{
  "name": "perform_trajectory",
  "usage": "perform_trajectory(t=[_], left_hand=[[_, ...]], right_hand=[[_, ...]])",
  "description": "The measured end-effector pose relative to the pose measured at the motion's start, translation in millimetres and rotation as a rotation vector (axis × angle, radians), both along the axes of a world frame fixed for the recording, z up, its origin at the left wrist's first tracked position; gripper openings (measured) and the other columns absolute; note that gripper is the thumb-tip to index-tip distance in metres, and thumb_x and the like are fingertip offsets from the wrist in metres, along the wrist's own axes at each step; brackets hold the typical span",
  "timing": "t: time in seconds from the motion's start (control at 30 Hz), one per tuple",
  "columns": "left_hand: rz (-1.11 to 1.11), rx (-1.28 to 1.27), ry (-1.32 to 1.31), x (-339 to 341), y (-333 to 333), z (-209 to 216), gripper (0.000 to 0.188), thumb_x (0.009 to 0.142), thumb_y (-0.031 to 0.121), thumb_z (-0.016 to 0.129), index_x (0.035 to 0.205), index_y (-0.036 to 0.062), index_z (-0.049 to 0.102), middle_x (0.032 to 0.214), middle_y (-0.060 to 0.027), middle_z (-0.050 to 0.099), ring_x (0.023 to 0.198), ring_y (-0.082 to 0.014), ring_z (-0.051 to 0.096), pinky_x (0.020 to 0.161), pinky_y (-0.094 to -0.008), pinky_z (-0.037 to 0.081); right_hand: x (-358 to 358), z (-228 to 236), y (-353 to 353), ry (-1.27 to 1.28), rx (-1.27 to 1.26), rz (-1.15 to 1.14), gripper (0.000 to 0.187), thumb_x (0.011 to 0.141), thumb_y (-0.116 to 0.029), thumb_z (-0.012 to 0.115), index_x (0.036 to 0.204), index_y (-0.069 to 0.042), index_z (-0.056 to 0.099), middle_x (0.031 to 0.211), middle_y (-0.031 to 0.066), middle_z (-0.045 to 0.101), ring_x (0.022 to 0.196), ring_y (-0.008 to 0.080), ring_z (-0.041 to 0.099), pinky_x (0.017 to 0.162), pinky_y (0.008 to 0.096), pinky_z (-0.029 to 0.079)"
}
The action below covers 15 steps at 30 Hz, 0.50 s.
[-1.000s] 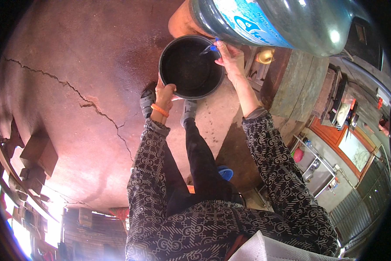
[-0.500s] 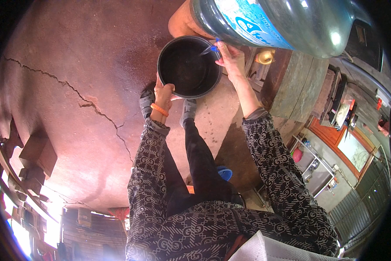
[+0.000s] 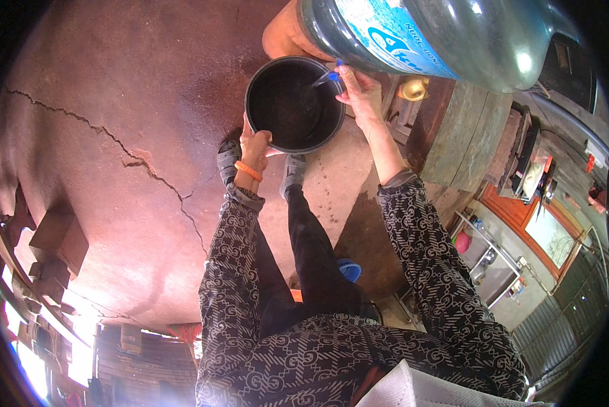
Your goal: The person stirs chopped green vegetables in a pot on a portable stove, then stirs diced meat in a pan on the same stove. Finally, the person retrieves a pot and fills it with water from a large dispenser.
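A round black pot [image 3: 287,112] hangs level over the floor, and my left hand [image 3: 253,149] grips its near left rim with the thumb over the edge. At the pot's far right side, a small blue tap [image 3: 335,76] sits between the pinched fingers of my right hand [image 3: 360,95]. From the tap a thin clear stream of water [image 3: 319,81] runs into the pot. Above my right hand, a large water bottle [image 3: 481,41] with a blue label lies over an orange-brown vessel [image 3: 287,34]. Where the tap joins is hidden.
Beside my right wrist stands a wooden bench [image 3: 457,136], with a yellow metal object [image 3: 413,88] close to it. A long crack [image 3: 142,163] crosses the reddish floor on the left. My shoes [image 3: 294,173] are just below the pot. A blue basin [image 3: 348,269] lies behind my legs.
Almost nothing differs. Both hands keep their places on the pot and the tap, and water still runs into the pot.
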<state>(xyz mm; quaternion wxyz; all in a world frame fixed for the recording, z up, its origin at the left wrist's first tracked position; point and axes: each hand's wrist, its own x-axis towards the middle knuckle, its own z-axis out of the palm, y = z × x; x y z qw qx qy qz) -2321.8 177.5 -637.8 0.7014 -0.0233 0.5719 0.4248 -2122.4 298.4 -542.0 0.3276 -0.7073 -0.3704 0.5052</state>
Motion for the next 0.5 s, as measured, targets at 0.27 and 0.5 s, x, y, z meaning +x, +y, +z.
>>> perform_trajectory(t=[0.27, 0.5], left_hand=[[0.000, 0.021, 0.026, -1, -4, -11, 0.088, 0.074, -0.016, 0.043, 0.154, 0.0197, 0.037, 0.130, -0.0151, 0.061, 0.104, -0.0290, 0.067, 0.080, -0.0369, 0.063], [0.011, 0.047, 0.004, -2, 0, -4, 0.087, 0.077, -0.018, 0.041, 0.155, 0.0199, 0.035, 0.135, -0.0175, 0.058, 0.107, -0.0334, 0.067, 0.081, -0.0412, 0.063]], right_hand=[[-2, -2, 1, -0.013, -0.010, -0.007, 0.039, 0.089, -0.042, 0.077, 0.108, -0.009, 0.076, 0.092, -0.0030, 0.071, 0.061, 0.0029, 0.053, 0.060, 0.0279, 0.059], [-1, -3, 0, 0.020, -0.004, 0.004, 0.043, 0.087, -0.044, 0.078, 0.108, -0.008, 0.076, 0.097, -0.0011, 0.073, 0.066, 0.0050, 0.057, 0.057, 0.0249, 0.056]])
